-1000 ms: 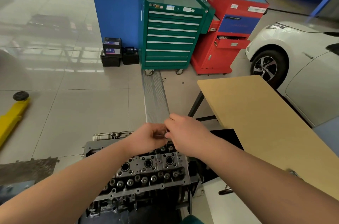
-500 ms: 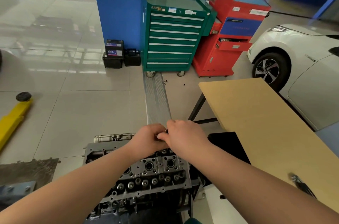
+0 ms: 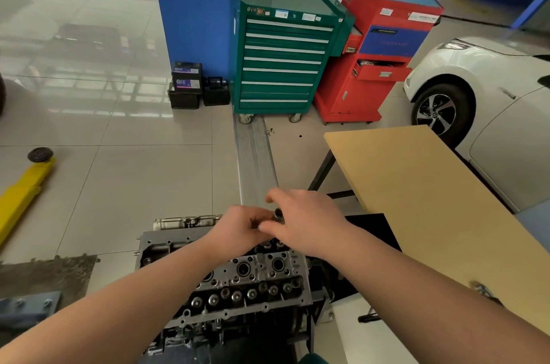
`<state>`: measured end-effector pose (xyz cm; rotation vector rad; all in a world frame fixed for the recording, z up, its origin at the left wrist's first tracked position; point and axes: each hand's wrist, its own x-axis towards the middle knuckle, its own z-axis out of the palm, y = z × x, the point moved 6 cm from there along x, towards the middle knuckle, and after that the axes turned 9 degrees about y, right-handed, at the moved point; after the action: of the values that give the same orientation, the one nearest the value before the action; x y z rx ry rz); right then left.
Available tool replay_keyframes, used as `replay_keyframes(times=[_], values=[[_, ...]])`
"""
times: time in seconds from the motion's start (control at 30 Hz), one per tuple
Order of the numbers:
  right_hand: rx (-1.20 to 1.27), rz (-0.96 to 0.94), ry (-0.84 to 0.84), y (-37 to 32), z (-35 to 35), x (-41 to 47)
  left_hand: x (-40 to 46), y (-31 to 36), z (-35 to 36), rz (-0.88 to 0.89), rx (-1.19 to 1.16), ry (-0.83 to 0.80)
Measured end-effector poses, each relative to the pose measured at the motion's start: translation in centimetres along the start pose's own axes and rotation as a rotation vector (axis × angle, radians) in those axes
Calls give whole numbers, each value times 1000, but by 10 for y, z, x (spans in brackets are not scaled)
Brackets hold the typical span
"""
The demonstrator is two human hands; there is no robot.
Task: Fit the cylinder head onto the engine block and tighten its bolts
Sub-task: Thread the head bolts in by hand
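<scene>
The grey cylinder head with its rows of valve holes sits on the engine block at the bottom centre. Both hands meet above its far end. My right hand pinches a small dark metal cylinder, a socket or bolt head, between thumb and fingers. My left hand curls its fingers round the lower part of the same piece, which is mostly hidden between the hands.
A tan table stands at the right with a tool at its near edge. A green tool cabinet, a red cabinet, a white car and a yellow lift arm stand around.
The hands stay together over the far end of the head. My right hand has turned a little, so the dark metal piece now shows between the fingers.
</scene>
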<state>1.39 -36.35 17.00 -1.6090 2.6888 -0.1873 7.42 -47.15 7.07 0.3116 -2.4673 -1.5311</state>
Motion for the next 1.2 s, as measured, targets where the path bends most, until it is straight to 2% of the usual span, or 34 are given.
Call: replay_keyframes(times=[0.07, 0.23, 0.33, 0.4, 0.53, 0.63, 0.7, 0.77, 0.93, 1.07, 1.2], values=[[91, -38, -65, 1, 0, -2, 0, -5, 0, -30, -38, -60], [-145, 55, -22, 8, 3, 1, -3, 1, 3, 34, -30, -57], [-10, -31, -26, -2, 1, -2, 1, 1, 4, 70, -1, -43], [79, -91, -83, -5, 1, -5, 3, -4, 4, 28, -3, -98], [-85, 12, -64, 1, 4, -2, 3, -4, 8, -8, -51, -197], [-182, 9, -13, 0, 2, -2, 5, 1, 5, 49, -20, -86], [-64, -40, -15, -1, -2, -3, 7, -1, 3, 37, -10, -38], [27, -71, -61, -1, -2, -4, 8, -3, 3, 5, -29, -48], [-94, 4, -8, -1, -1, -1, 5, 1, 4, 52, -19, -73], [-1, -104, -81, -7, 1, -9, 6, 2, -1, 51, -33, -25], [-127, 57, -86, 5, 3, -4, 1, -1, 1, 28, -88, -94]])
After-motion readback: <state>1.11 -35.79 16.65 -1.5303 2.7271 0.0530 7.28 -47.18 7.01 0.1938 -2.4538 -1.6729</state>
